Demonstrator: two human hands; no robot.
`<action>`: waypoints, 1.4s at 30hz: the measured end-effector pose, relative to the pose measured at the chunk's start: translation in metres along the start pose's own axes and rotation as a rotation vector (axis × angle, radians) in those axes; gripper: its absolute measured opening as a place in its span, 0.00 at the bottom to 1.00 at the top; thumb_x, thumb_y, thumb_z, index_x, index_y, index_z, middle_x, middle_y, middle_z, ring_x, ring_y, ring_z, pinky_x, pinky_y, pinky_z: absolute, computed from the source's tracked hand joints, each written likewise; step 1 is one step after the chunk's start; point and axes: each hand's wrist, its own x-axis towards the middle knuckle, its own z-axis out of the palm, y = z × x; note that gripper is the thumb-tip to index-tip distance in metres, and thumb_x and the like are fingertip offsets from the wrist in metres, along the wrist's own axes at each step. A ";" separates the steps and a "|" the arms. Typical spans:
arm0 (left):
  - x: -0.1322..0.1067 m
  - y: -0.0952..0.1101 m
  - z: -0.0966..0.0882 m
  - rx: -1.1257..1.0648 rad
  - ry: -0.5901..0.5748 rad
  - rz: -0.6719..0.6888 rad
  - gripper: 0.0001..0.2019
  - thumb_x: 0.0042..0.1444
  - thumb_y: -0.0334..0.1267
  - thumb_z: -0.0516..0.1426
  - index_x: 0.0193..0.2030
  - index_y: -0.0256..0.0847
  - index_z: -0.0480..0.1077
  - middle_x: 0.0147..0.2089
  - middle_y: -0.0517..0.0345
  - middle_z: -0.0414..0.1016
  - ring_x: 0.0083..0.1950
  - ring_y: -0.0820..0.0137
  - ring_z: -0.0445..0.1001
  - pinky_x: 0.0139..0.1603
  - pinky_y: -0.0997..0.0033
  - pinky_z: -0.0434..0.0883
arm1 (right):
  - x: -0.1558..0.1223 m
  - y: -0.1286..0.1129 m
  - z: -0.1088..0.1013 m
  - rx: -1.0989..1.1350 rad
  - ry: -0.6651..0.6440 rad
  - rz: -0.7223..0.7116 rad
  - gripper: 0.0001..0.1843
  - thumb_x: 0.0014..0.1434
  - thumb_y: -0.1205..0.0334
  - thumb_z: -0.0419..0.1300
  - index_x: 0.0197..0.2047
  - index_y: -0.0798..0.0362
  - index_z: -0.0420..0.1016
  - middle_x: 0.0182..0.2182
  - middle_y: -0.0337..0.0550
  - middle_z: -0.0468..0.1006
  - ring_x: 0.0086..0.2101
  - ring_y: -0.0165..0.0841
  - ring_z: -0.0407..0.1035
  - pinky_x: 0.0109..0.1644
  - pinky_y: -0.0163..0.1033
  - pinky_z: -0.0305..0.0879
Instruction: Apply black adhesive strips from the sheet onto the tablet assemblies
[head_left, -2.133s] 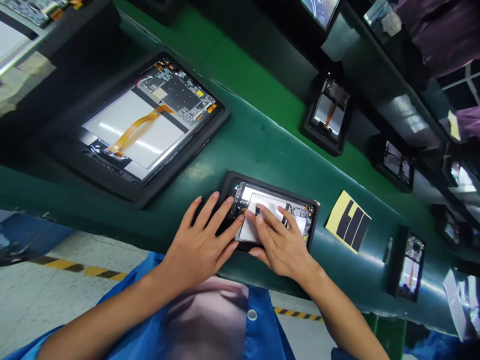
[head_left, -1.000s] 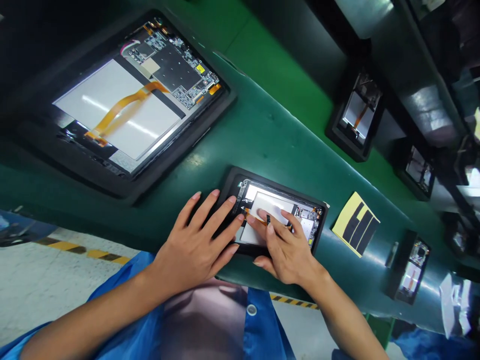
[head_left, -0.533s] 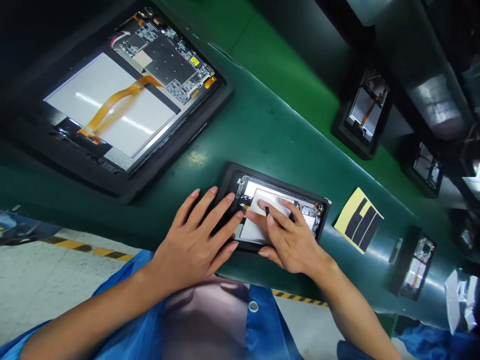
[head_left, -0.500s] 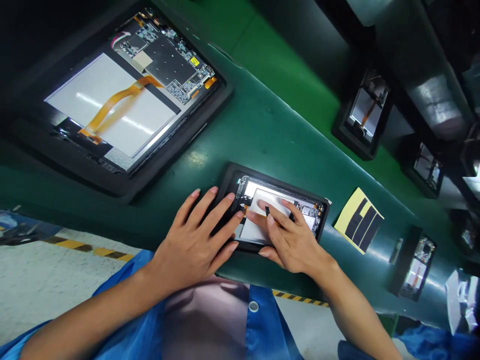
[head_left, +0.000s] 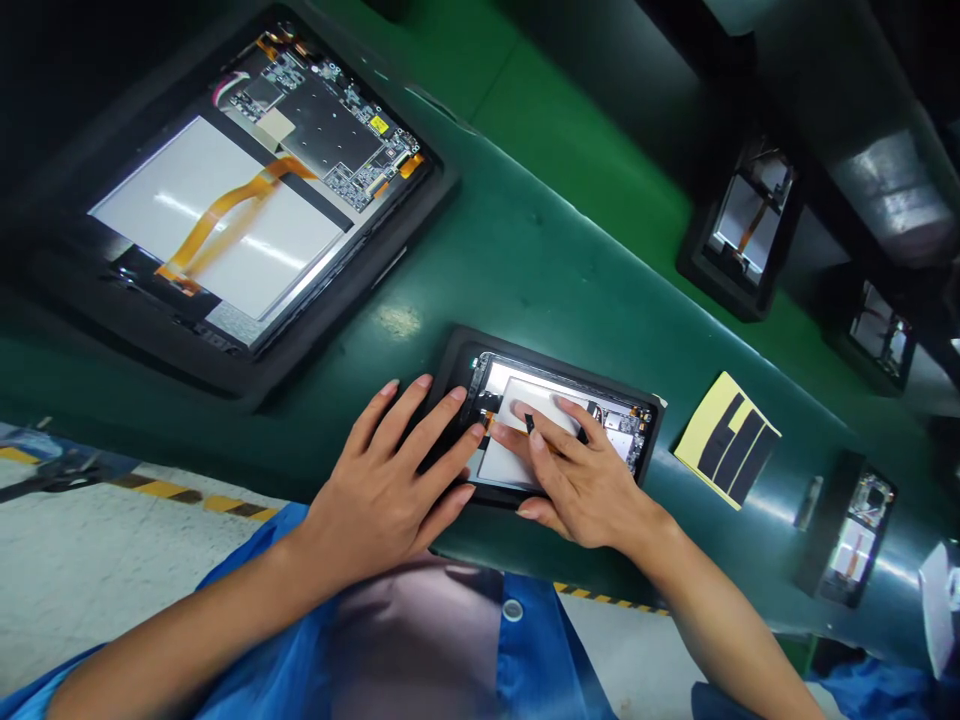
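1. On the green workbench (head_left: 517,250), in my head view, the opened tablet (head_left: 499,468) lies straight ahead, under both hands, inside a black tray (head_left: 450,360).
2. Its long axis runs left to right, the right end slanting slightly toward me; my left hand (head_left: 390,480) is nearer the left end, my right hand (head_left: 574,470) covers the middle.
3. Left fingers fan wide, one tip by that end.
4. Right fingers spread low; a black strip (head_left: 529,424) sits at one fingertip, pinched or stuck, I cannot tell.
5. Leftward, another tray (head_left: 364,275) holds a second tablet (head_left: 292,230); rightward, a yellow card (head_left: 694,430) bears black strips.
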 end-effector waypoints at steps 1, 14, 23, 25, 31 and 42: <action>0.000 0.000 0.000 0.001 -0.002 0.000 0.21 0.68 0.45 0.56 0.64 0.41 0.70 0.71 0.41 0.68 0.79 0.47 0.52 0.77 0.40 0.55 | -0.001 0.000 0.000 0.006 0.001 -0.002 0.42 0.78 0.49 0.46 0.78 0.66 0.26 0.68 0.55 0.68 0.75 0.44 0.43 0.78 0.63 0.42; 0.001 0.002 -0.001 0.049 -0.038 -0.003 0.24 0.65 0.44 0.59 0.66 0.43 0.70 0.72 0.41 0.66 0.78 0.43 0.54 0.76 0.37 0.56 | 0.002 0.000 -0.002 0.070 0.050 0.061 0.43 0.77 0.52 0.49 0.79 0.59 0.25 0.65 0.52 0.74 0.73 0.44 0.52 0.74 0.64 0.51; 0.003 0.003 -0.002 0.056 -0.039 0.009 0.22 0.66 0.45 0.58 0.65 0.42 0.70 0.72 0.39 0.67 0.76 0.40 0.57 0.73 0.36 0.59 | 0.014 -0.017 0.008 0.043 0.355 0.297 0.48 0.68 0.61 0.66 0.80 0.52 0.40 0.51 0.47 0.85 0.50 0.41 0.78 0.56 0.50 0.73; 0.003 0.003 -0.002 0.047 -0.042 0.003 0.23 0.66 0.45 0.58 0.66 0.43 0.70 0.72 0.40 0.67 0.77 0.41 0.57 0.74 0.36 0.59 | 0.017 -0.017 0.007 0.100 0.373 0.300 0.47 0.68 0.62 0.66 0.79 0.51 0.44 0.49 0.46 0.86 0.48 0.40 0.79 0.54 0.49 0.74; 0.000 -0.001 -0.004 -0.042 -0.039 -0.031 0.22 0.67 0.45 0.57 0.65 0.45 0.70 0.73 0.45 0.66 0.78 0.47 0.54 0.77 0.39 0.55 | 0.023 -0.019 0.005 0.231 0.425 0.323 0.41 0.68 0.69 0.64 0.78 0.49 0.51 0.43 0.41 0.87 0.42 0.35 0.81 0.52 0.46 0.76; 0.032 0.007 -0.008 -0.274 0.072 -0.152 0.07 0.67 0.33 0.55 0.43 0.39 0.76 0.78 0.46 0.56 0.81 0.45 0.46 0.77 0.32 0.52 | 0.022 -0.020 0.010 0.186 0.476 0.312 0.42 0.69 0.67 0.64 0.79 0.48 0.47 0.39 0.39 0.87 0.39 0.35 0.82 0.52 0.47 0.76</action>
